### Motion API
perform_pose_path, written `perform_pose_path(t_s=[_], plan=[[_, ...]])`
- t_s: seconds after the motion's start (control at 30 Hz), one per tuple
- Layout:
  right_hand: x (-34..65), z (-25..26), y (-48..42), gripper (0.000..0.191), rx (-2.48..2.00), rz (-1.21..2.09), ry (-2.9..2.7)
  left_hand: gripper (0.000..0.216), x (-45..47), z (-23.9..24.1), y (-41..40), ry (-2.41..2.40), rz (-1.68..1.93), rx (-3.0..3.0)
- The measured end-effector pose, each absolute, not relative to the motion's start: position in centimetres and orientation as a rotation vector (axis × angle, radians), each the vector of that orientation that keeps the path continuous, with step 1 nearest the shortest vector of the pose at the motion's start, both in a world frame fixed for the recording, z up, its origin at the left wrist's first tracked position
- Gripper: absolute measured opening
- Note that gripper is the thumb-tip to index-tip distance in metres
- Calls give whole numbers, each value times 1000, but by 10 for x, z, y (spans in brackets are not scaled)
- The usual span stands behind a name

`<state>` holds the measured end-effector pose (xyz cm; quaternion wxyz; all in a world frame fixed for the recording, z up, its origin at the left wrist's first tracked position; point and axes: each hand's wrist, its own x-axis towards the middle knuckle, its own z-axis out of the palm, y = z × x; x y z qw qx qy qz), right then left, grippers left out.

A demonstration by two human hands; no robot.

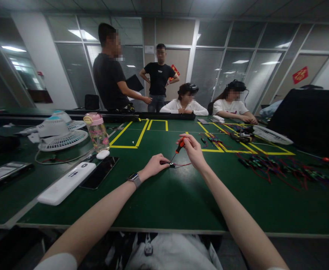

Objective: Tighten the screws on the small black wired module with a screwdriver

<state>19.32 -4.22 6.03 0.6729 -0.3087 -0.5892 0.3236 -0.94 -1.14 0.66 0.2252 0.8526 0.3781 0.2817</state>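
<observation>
My right hand (194, 150) is closed around the red and black handle of a screwdriver (179, 146). Its thin shaft slants down and left, and the tip meets a small dark terminal connector (172, 164) on the green table. With fingers pinched, my left hand (155, 165) grips that connector from the left and wears a watch at the wrist. A thin red and black wire (183, 164) runs to the right from the connector. The exact point where the tip touches is too small to make out.
Left on the table (164, 210) are a white power bank (67, 183), a black phone (99, 172), a bottle (96, 131) and a white fan (62, 138). Tangled wired parts (288, 168) lie right, near yellow tape outlines (123, 147). Several people are across the table.
</observation>
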Motion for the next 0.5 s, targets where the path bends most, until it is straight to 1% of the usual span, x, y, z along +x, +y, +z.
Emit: perform_pose_path(t_s=[0.17, 0.37, 0.5], plan=[[196, 59, -42, 40, -671, 817, -1269, 28, -10, 8, -13, 1047, 767, 2347], [193, 66, -48, 33, -786, 604, -1340, 27, -10, 9, -13, 1036, 752, 2347], [188, 68, -51, 35, -734, 650, -1405, 24, -9, 7, -11, 1045, 755, 2354]])
